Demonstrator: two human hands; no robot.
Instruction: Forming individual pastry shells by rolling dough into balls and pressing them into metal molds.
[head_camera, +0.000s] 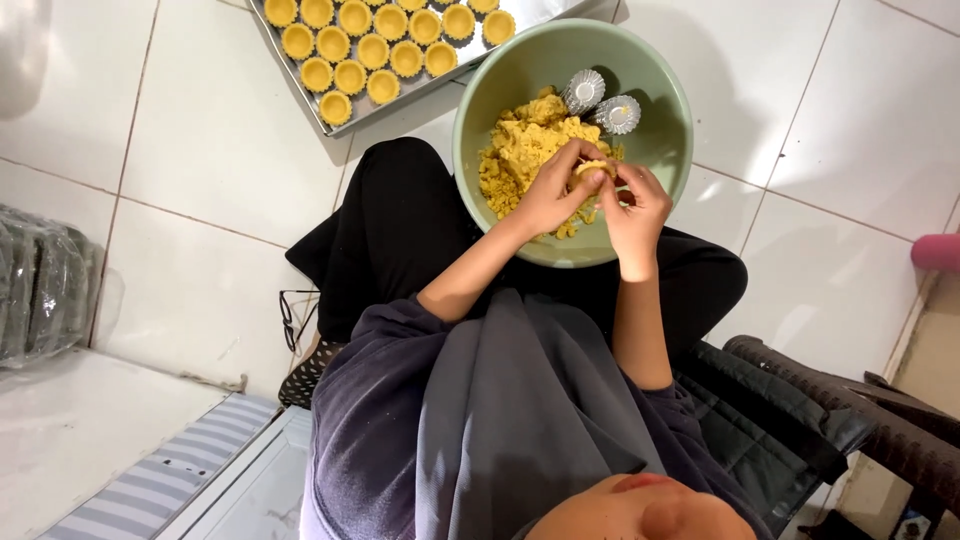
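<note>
Both hands meet over the near side of the pale green bowl (668, 140) resting on my lap. Left hand (553, 192) and right hand (637, 208) are closed together on one small dough-filled mould (592, 170), thumbs and fingertips pressing it; the mould itself is largely hidden by my fingers.

Loose yellow dough (520, 150) fills the left part of the bowl. Two empty fluted metal moulds (600, 103) lie on its far side, touching each other.

Risk, as I judge it: the bowl sits on my knees rather than on the floor, so a hard press or a shift of a leg could tip it. Uneven thumb pressure could tear the shell thin at one wall.

Far left, a metal tray (300, 88) of finished tart shells (372, 50) lies on the white tiled floor (200, 150), its corner just beside the bowl. Folded glasses (290, 315) lie on the floor by my left side. A dark chair (800, 400) stands near right.
</note>
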